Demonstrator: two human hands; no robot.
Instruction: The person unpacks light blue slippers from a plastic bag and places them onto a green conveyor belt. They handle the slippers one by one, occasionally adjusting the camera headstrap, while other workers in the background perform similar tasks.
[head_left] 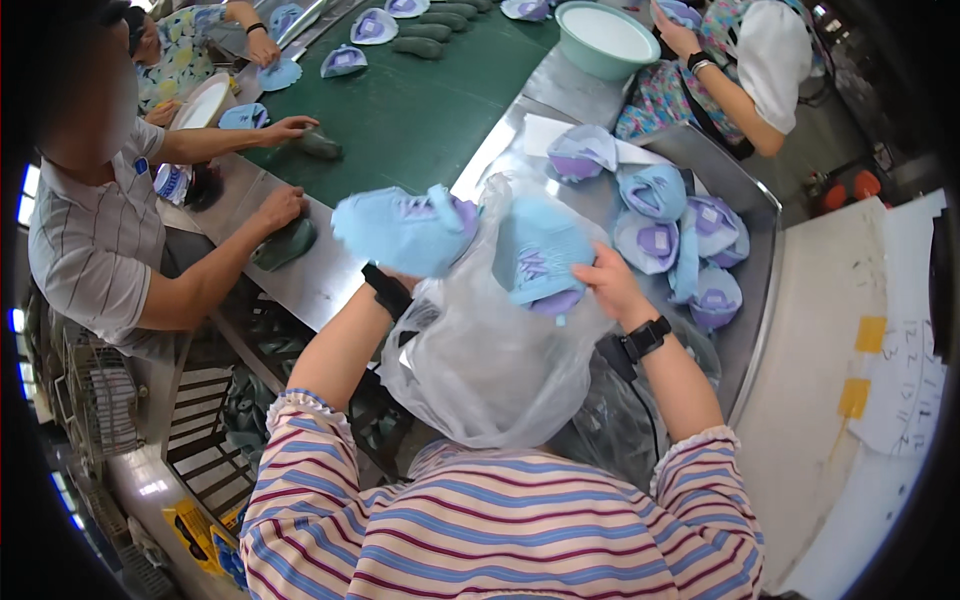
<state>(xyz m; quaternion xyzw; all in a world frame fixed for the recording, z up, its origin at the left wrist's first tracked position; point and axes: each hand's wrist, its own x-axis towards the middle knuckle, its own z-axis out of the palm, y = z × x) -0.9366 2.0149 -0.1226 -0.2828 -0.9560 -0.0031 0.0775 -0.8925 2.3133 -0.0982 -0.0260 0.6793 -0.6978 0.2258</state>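
Note:
My left hand (402,281), mostly hidden beneath it, holds up a light blue shoe upper (390,235) with purple laces and lining. Between the fingers and thumb of my right hand (612,285) is the edge of a second light blue shoe upper (540,250), with purple lacing and a purple tongue. A clear plastic bag (490,375) hangs open below and between my hands, its top edge rising behind the two uppers. Whether the right-hand upper touches the bag's film, I cannot tell.
Several blue and purple shoe uppers (655,240) lie in a metal tray (765,270) to my right. A green conveyor belt (400,130) carries more uppers and dark green shoe lasts (425,45). A white-filled basin (605,45) stands ahead. Co-workers' hands (280,205) work at the left.

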